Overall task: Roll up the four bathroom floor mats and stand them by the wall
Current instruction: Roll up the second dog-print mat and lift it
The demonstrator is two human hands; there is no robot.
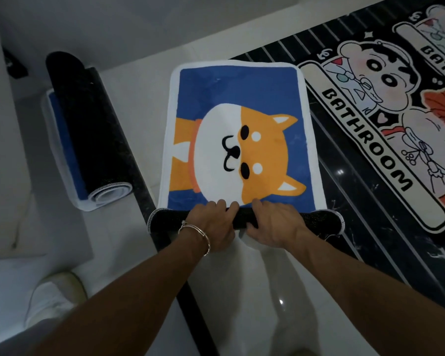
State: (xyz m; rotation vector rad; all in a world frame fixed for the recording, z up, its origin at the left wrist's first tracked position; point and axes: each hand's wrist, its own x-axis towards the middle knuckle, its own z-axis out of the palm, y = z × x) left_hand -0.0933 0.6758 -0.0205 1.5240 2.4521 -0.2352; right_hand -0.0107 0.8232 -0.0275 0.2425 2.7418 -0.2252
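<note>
The blue fabric floor mat with the orange-and-white dog print and white border (237,98) lies flat on the pale glossy floor (254,278) straight in front of us. Its near end is turned over into a thin roll, so the black dotted backing with white stitched edging faces up there. Both our hands are clamped on that roll, side by side near its middle and almost touching. Our left hand (211,222) has its fingers curled over the top of the roll, with the tips reaching the printed face. Our right hand (272,222) grips the same way, thumb on the near side. A thin silver bracelet (198,235) sits on our left wrist.

To the left, well apart, a second blue mat rolled with its black backing outward (88,129) lies on its side on the floor, its spiral end towards us and a strip of blue face and white border showing beneath it. To the right, just beside the dog mat, a black mat with a cartoon figure and the word BATHROOM (370,140) lies flat. Another mat of the same design (442,34) overlaps it at the top right corner. A dark stone strip (190,304) crosses the floor under our arms, and a white shoe (54,296) shows at lower left.
</note>
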